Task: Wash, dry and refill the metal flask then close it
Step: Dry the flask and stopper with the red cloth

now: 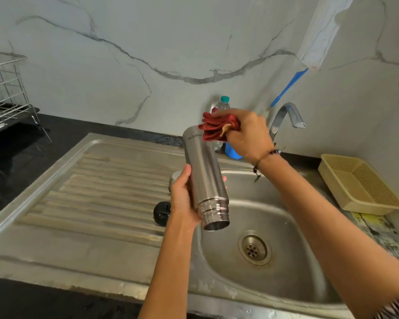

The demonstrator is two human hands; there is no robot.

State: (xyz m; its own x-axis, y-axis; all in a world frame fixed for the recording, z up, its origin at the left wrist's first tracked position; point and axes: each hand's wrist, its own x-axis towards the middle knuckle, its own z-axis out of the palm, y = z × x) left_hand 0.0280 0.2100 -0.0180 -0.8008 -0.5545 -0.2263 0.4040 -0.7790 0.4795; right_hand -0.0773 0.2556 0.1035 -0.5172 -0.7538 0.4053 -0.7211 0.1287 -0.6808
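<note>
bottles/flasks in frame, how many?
2. The metal flask is held upside down over the sink by the left hand. A clear plastic bottle stands at the wall, mostly hidden behind the right hand and red cloth.

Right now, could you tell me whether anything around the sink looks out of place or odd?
Only the metal flask: the left hand holds it upside down, its open mouth tilted over the sink basin, likely on purpose while the right hand holds a red cloth at its base. Its black cap lies apart on the drainboard.
</note>
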